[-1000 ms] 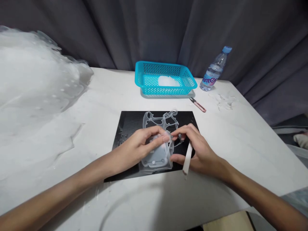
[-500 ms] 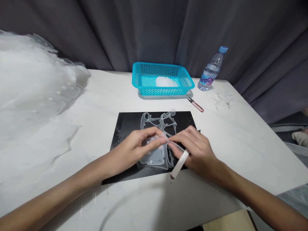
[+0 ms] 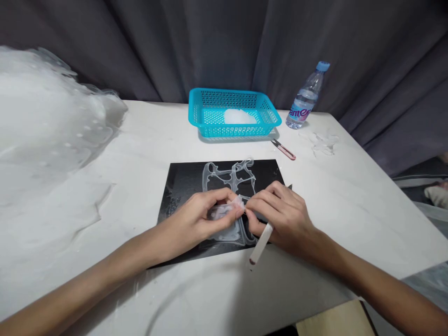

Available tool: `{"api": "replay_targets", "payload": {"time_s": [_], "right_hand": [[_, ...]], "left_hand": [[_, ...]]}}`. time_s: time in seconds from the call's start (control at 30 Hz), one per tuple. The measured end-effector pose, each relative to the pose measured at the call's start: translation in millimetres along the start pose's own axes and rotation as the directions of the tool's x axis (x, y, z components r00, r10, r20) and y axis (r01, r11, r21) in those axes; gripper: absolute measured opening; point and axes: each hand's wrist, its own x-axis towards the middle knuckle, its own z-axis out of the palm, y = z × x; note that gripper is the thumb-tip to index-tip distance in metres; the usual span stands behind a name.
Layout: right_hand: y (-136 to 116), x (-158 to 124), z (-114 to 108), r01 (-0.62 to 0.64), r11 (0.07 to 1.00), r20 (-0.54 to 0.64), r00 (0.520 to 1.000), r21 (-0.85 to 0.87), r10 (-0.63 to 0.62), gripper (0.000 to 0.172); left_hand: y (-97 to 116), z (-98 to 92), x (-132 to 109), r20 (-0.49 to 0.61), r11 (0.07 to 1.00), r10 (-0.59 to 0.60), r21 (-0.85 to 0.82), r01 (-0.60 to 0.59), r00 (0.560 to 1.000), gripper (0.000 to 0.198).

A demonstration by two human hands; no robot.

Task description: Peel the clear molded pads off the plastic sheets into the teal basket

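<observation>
A thin, translucent whitish sheet of soft plastic-like material (image 3: 239, 203) sits between our fingertips, above a black rectangular board (image 3: 185, 184). Farther off, beyond the fingers, stands a turquoise rectangular perforated plastic basket (image 3: 235, 132), with a few white translucent pieces (image 3: 238, 116) lying inside. To its right, past our right fingers, a clear plastic bottle with a blue cap (image 3: 304, 100) is partly filled with clear liquid.

On our left hand (image 3: 206, 214), thumb and index finger are clamped together on the sheet. Our right hand (image 3: 285, 217) is curled around a slim white stick (image 3: 261, 246), which juts out toward us below the thumb; its thumb and index tips almost meet at the sheet's right edge, and we cannot tell whether they grip it. Just beyond the fingers, clear looping strips (image 3: 234, 177) lie on the board. Well left of our left fingers rises a large heap of white translucent sheets (image 3: 45, 116).
</observation>
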Motion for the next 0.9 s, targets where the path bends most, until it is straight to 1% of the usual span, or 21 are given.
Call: {"api": "replay_targets", "payload": {"time_s": [0.07, 0.13, 0.2, 0.23, 0.27, 0.33, 0.43, 0.47, 0.5, 0.53, 0.57, 0.6, 0.63, 0.67, 0.7, 0.77, 0.8, 0.83, 0.9], "right_hand": [[6, 1, 1, -0.018, 1.000, -0.004, 1.000, -0.019, 0.018, 0.020], [14, 3, 1, -0.110, 0.994, -0.020, 0.994, -0.015, 0.110, 0.017], [24, 3, -1, -0.215, 0.975, -0.016, 0.976, 0.046, 0.216, 0.014], [27, 3, -2, -0.243, 0.967, 0.001, 0.970, 0.082, 0.243, 0.013], [29, 3, -3, -0.246, 0.962, 0.019, 0.969, 0.115, 0.246, 0.012], [30, 1, -5, -0.205, 0.966, 0.036, 0.979, 0.157, 0.202, 0.011], [27, -2, -4, -0.142, 0.969, -0.002, 0.989, 0.201, 0.145, 0.009], [24, -3, -3, -0.128, 0.968, -0.014, 0.991, 0.214, 0.134, 0.009], [22, -3, -2, -0.121, 0.968, -0.027, 0.991, 0.222, 0.130, 0.009], [19, -4, -1, -0.125, 0.966, -0.045, 0.989, 0.228, 0.138, 0.009], [15, -4, 0, -0.147, 0.961, -0.065, 0.984, 0.234, 0.166, 0.010], [11, -4, 2, -0.181, 0.953, -0.083, 0.975, 0.243, 0.206, 0.010], [6, -4, 4, -0.218, 0.942, -0.098, 0.963, 0.254, 0.249, 0.010], [1, -4, 5, -0.249, 0.931, -0.104, 0.953, 0.267, 0.285, 0.010], [-5, -4, 7, -0.271, 0.920, -0.101, 0.945, 0.283, 0.310, 0.010], [-15, -4, 8, -0.268, 0.902, -0.063, 0.950, 0.339, 0.306, 0.011], [-19, -4, 8, -0.252, 0.890, -0.031, 0.958, 0.379, 0.285, 0.014], [-21, -4, 7, -0.243, 0.874, 0.005, 0.964, 0.422, 0.265, 0.019], [-20, -3, 4, -0.258, 0.834, 0.069, 0.964, 0.488, 0.258, 0.024]], "left_hand": [[-3, 1.3, -1, -0.009, 0.992, 0.031, 0.125, -0.029, 0.999, 0.032], [-7, 2.6, -1, -0.022, 0.976, 0.022, 0.215, -0.017, 1.000, 0.029], [-11, 2.9, 0, -0.031, 0.977, -0.027, 0.210, 0.033, 0.999, 0.031], [-13, 2.5, 0, -0.031, 0.983, -0.051, 0.177, 0.056, 0.998, 0.034], [-14, 1.4, 2, -0.028, 0.988, -0.064, 0.136, 0.067, 0.998, 0.037], [-16, -2.3, 4, -0.004, 0.996, -0.066, 0.067, 0.066, 0.998, 0.040], [-17, -9.9, 6, 0.016, 0.997, -0.055, 0.061, 0.054, 0.998, 0.039], [-18, -12.1, 6, -0.009, 0.995, -0.039, 0.093, 0.039, 0.999, 0.037], [-17, -13.6, 5, -0.068, 0.989, -0.008, 0.143, 0.018, 0.998, 0.035], [-15, -14.2, 3, -0.155, 0.978, 0.031, 0.207, 0.002, 0.987, 0.033], [-12, -13.7, 0, -0.245, 0.964, 0.069, 0.267, -0.001, 0.967, 0.031], [-8, -11.9, -2, -0.311, 0.951, 0.093, 0.308, 0.008, 0.946, 0.030], [-3, -9.0, -5, -0.347, 0.947, 0.090, 0.319, 0.027, 0.934, 0.030], [2, -5.0, -8, -0.329, 0.958, 0.049, 0.282, 0.048, 0.943, 0.031], [6, -0.2, -10, -0.251, 0.977, -0.014, 0.202, 0.066, 0.968, 0.033], [11, 10.4, -11, -0.104, 0.996, -0.090, -0.036, 0.086, 0.991, 0.033], [11, 15.4, -10, -0.063, 0.984, -0.096, -0.156, 0.085, 0.993, 0.033], [9, 19.8, -8, -0.052, 0.964, -0.093, -0.256, 0.077, 0.994, 0.036], [2, 25.7, -4, -0.064, 0.924, -0.091, -0.378, 0.061, 0.994, 0.040]]}}
